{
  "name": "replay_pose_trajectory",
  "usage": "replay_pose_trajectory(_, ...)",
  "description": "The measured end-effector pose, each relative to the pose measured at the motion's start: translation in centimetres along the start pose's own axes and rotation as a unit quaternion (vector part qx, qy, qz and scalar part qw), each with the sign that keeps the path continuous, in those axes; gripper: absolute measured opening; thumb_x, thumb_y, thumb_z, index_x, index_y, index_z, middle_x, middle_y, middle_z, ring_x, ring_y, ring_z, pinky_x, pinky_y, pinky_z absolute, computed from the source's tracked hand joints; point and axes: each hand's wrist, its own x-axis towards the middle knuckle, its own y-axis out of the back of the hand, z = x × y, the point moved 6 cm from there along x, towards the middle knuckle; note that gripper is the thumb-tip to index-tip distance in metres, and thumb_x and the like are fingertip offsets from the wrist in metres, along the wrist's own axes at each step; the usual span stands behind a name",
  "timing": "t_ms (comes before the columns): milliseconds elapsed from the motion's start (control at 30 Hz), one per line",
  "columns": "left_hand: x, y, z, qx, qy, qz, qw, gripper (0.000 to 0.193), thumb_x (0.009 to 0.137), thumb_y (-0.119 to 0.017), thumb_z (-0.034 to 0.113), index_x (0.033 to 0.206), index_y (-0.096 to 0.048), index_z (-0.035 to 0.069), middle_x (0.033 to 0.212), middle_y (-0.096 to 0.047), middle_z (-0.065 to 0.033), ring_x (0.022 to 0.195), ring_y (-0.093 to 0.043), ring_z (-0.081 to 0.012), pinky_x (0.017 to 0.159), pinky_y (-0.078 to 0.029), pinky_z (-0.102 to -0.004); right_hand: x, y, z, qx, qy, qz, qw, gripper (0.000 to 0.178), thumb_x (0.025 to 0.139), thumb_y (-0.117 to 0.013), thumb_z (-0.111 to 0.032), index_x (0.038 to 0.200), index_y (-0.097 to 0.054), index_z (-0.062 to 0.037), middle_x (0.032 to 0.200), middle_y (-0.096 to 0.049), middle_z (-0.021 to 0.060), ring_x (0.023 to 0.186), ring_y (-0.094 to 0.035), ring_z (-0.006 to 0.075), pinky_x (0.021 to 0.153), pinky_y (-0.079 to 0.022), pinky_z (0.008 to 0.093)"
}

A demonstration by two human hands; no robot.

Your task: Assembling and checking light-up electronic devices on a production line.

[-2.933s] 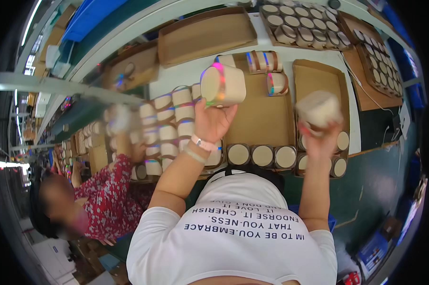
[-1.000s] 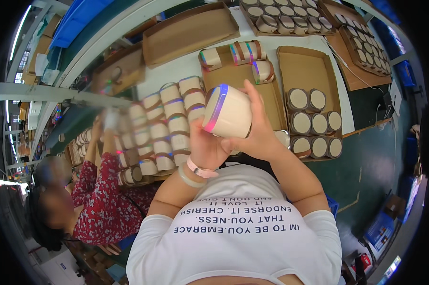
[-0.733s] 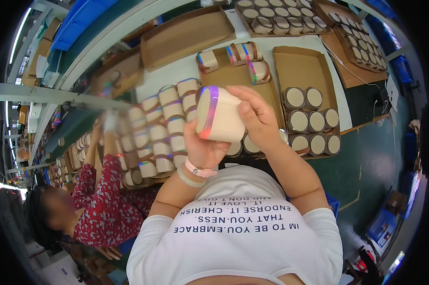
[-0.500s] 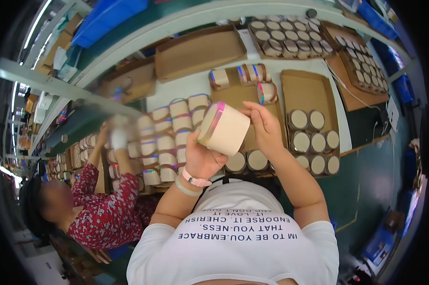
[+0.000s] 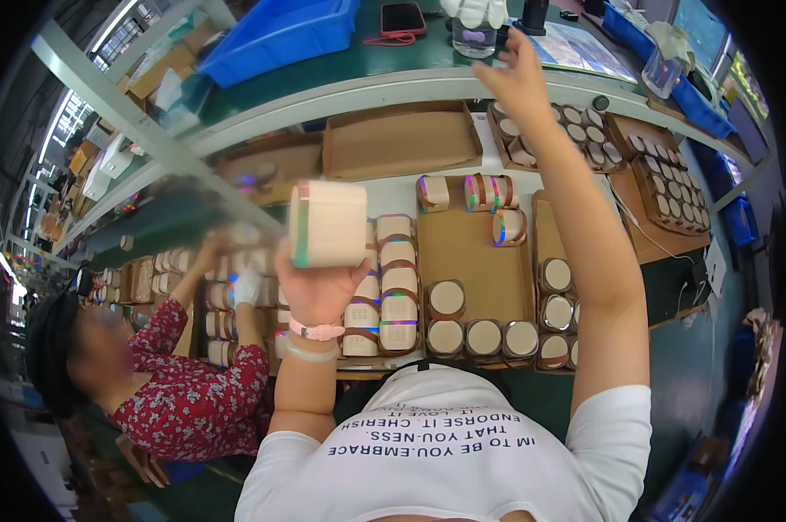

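In my left hand (image 5: 319, 291) is a cream rounded box (image 5: 330, 224) with a shiny, colour-shifting band along one edge, held up above the work table. My right hand (image 5: 516, 83) is raised over the upper shelf, its fingers apart and nothing in them. Just beyond its fingertips stands a clear jar (image 5: 474, 42) with a white glove (image 5: 474, 10) draped over its top. Below, a cardboard tray (image 5: 476, 261) holds several similar boxes, some on their sides with brown straps showing, others upright with pale round tops. Rows of such boxes (image 5: 399, 278) lie left of that tray.
On the green upper shelf are a blue bin (image 5: 280, 39) and a phone (image 5: 403, 19) with a red cord. A shelf rail (image 5: 393, 91) crosses above the table. At left, a co-worker in a red floral top (image 5: 184, 391) reaches among boxes. A flat empty tray (image 5: 402, 139) lies behind.
My right hand has left the box and reached up and away to the shelf. My left hand has moved left with the box, turning it. The view has shifted to show more shelf.
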Motion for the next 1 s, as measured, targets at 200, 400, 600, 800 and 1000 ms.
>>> replay_pose_trajectory(200,2.1,-2.5,0.4,0.026,0.019,-0.030,0.999,0.058,0.085,-0.044,0.050,0.130,-0.042,0.013,0.127,-0.049,-0.0121,0.112,-0.050,-0.0330,0.089,-0.044,-0.0551,6.6,-2.9,0.4,-0.038,0.079,0.123,0.989,0.088,0.055,-0.081,-0.021,0.126,-0.034,0.0019,0.112,-0.051,0.0265,0.106,-0.051,0.0392,0.089,-0.042,0.0414)
replay_pose_trajectory(400,2.3,-3.7,0.5,0.023,0.016,-0.029,0.999,0.062,0.085,-0.045,0.052,0.130,-0.041,0.008,0.128,-0.047,-0.0146,0.112,-0.051,-0.0327,0.087,-0.046,-0.0535,5.0,-2.8,-1.4,0.055,-0.083,0.007,0.995,0.066,0.061,-0.080,-0.020,0.115,-0.048,-0.0029,0.100,-0.062,0.0099,0.091,-0.060,0.0169,0.080,-0.046,0.0304)
replay_pose_trajectory(600,2.6,-3.2,1.1,0.030,-0.016,-0.041,0.999,0.061,0.085,-0.048,0.048,0.131,-0.039,0.008,0.129,-0.046,-0.0146,0.114,-0.049,-0.0320,0.090,-0.046,-0.0489,-4.9,-1.1,-9.7,0.078,0.033,-0.188,0.979,0.071,0.057,-0.075,-0.009,0.120,-0.042,-0.0052,0.105,-0.058,0.0096,0.095,-0.058,0.0223,0.085,-0.046,0.0343)
replay_pose_trajectory(800,3.3,-3.5,1.0,0.241,-0.216,0.032,0.946,0.062,0.082,-0.058,0.030,0.134,-0.031,0.008,0.131,-0.041,-0.0123,0.118,-0.045,-0.0282,0.093,-0.044,-0.0442,-12.4,0.6,-15.3,-0.222,0.328,-0.152,0.905,0.055,0.057,-0.068,-0.008,0.109,-0.052,-0.0123,0.101,-0.055,0.0055,0.097,-0.051,0.0257,0.087,-0.039,0.0406)
replay_pose_trajectory(1000,3.1,-2.4,0.4,0.299,-0.269,0.046,0.915,0.059,0.080,-0.056,0.019,0.133,-0.032,0.010,0.127,-0.042,-0.0110,0.114,-0.046,-0.0271,0.088,-0.047,-0.0409,-13.9,1.0,-15.9,-0.373,0.311,-0.138,0.863,0.036,0.068,-0.059,-0.014,0.103,-0.054,-0.0151,0.102,-0.055,0.0012,0.094,-0.051,0.0224,0.088,-0.037,0.0389)
